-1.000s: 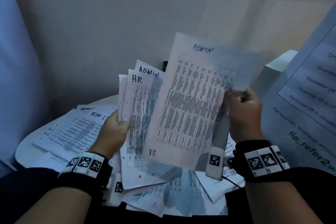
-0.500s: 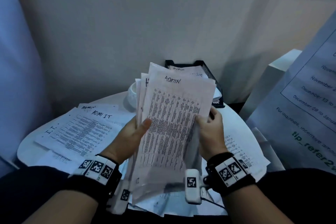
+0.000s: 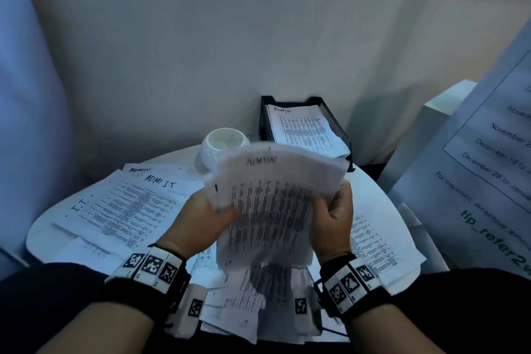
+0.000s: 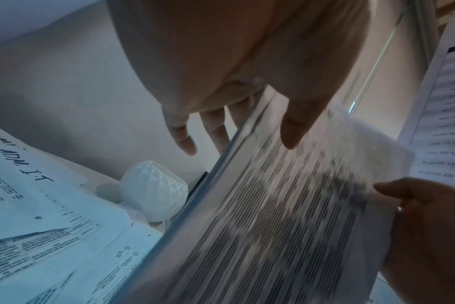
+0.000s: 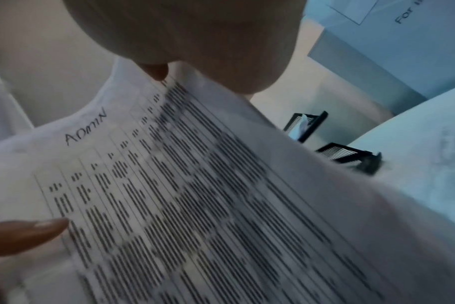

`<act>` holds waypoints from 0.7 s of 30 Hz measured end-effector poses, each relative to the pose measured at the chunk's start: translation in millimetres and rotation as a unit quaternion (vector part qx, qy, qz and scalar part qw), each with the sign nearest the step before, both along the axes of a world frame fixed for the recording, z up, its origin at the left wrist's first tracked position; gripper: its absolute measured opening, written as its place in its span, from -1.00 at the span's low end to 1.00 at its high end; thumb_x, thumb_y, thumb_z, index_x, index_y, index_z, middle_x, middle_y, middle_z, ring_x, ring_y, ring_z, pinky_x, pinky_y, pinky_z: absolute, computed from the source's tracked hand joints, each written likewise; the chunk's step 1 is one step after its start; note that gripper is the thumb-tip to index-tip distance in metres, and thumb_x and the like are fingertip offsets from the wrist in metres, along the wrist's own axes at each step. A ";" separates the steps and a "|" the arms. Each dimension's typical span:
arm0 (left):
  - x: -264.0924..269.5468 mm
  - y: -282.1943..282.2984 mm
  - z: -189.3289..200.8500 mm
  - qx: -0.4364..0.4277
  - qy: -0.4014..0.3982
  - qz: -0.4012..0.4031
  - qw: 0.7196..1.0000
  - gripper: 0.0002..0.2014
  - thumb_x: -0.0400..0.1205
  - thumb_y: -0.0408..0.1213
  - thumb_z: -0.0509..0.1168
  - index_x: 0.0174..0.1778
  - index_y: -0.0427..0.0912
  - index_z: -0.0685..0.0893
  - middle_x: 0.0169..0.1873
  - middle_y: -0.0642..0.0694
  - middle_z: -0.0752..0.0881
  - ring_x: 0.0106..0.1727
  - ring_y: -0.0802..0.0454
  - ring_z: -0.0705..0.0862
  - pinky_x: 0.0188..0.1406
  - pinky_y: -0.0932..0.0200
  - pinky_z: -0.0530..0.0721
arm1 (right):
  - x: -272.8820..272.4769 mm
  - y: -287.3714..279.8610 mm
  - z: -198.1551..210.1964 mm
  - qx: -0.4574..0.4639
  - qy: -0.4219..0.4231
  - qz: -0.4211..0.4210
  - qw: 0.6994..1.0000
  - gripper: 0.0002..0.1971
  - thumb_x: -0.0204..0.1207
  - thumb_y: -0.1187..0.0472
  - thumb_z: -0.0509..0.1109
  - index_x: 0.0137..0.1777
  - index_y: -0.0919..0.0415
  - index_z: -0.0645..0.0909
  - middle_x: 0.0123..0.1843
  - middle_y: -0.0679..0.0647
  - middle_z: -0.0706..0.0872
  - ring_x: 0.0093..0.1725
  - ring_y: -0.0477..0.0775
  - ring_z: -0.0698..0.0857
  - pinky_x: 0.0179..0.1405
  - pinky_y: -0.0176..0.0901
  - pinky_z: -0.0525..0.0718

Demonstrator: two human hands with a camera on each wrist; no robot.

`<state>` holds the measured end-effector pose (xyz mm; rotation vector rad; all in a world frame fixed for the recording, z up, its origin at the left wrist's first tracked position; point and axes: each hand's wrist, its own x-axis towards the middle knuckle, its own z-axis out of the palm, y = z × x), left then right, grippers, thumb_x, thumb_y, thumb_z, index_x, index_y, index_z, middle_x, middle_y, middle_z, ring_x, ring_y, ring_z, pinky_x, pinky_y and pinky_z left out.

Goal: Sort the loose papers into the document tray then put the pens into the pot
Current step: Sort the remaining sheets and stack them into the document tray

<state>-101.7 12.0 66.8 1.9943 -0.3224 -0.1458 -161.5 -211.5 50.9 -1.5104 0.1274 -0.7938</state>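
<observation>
Above a round white bench [image 3: 370, 195], both hands now clamp one gathered stack [image 3: 275, 204] of printed sheets: a second ago the pages were fanned wide and high between them, an "H.R" sheet showing behind the "ADMIN" one, and they have since been closed together and lowered toward the bench, uncovering the pot and tray behind. The left hand [image 3: 201, 218] pinches the stack's left edge, thumb on the face and fingers behind; the right hand [image 3: 334, 215] curls round the right edge. That suggests the sorting of this batch is ending and the stack is about ready to go into the black mesh tray [image 3: 330, 121], which stands at the bench's far edge and already holds sheets headed "ADMIN". The stack is bowed, its top sheet marked "ADMIN" over dense columns of print, blurred with motion. More papers [image 3: 123, 207], marked "I.T" and "ADMI I.T", lie spread at left and under the wrists. The white faceted pot [image 3: 224, 144] stands just left of the tray; no pens are visible.
</observation>
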 end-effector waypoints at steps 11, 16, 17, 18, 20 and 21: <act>6.6 6.0 -28.0 0.273 0.047 -0.049 0.960 -0.84 0.67 -0.06 0.37 0.08 -0.01 0.76 -0.07 -0.03 0.80 -0.07 0.02 0.76 0.04 -0.02 0.79 | 4.5 -13.0 -59.6 -0.015 0.259 0.061 0.964 -0.77 0.73 0.30 0.27 0.23 -0.05 0.56 0.12 0.01 0.80 0.14 -0.03 0.76 0.19 0.14 0.77; 7.5 -4.0 -39.7 0.324 0.035 -0.063 0.943 -0.63 0.80 0.03 0.22 -0.22 -0.12 0.67 -0.33 -0.05 0.73 -0.26 -0.03 0.71 -0.21 0.09 0.67 | 3.4 -14.8 -68.9 -0.037 0.353 0.094 0.930 -0.67 0.70 0.32 0.17 0.32 -0.05 0.57 0.19 -0.01 0.79 0.22 0.03 0.74 0.28 0.22 0.74; 7.4 -6.2 -37.8 0.315 0.024 -0.061 0.947 -0.62 0.81 0.00 0.20 -0.30 -0.07 0.59 -0.37 -0.04 0.69 -0.29 -0.04 0.69 -0.28 0.10 0.58 | 4.0 -15.7 -68.7 -0.026 0.353 0.088 0.931 -0.67 0.70 0.36 0.18 0.31 -0.03 0.56 0.18 0.00 0.78 0.21 0.04 0.74 0.23 0.17 0.74; 6.6 -8.4 -32.4 0.295 0.016 -0.055 0.954 -0.63 0.81 -0.05 0.19 -0.34 -0.01 0.54 -0.38 -0.02 0.68 -0.28 -0.06 0.68 -0.30 0.10 0.52 | 5.3 -17.3 -68.5 -0.008 0.353 0.074 0.933 -0.70 0.68 0.38 0.20 0.28 0.01 0.54 0.17 0.03 0.77 0.20 0.08 0.74 0.15 0.10 0.74; 7.8 -9.6 -21.9 0.228 0.008 -0.040 0.973 -0.63 0.82 -0.10 0.21 -0.35 0.06 0.57 -0.34 0.05 0.73 -0.25 -0.02 0.70 -0.29 0.11 0.52 | 7.9 -22.6 -68.0 0.052 0.346 0.039 0.936 -0.76 0.64 0.38 0.30 0.24 0.12 0.50 0.17 0.16 0.73 0.15 0.19 0.72 -0.03 0.02 0.68; 10.6 -8.3 -18.9 0.189 0.008 -0.034 0.981 -0.64 0.82 -0.06 0.21 -0.31 0.06 0.63 -0.31 0.04 0.77 -0.22 -0.04 0.73 -0.25 0.09 0.58 | 8.5 -25.2 -67.6 0.094 0.341 0.029 0.935 -0.73 0.61 0.36 0.36 0.26 0.14 0.48 0.20 0.21 0.72 0.12 0.20 0.71 -0.08 0.00 0.65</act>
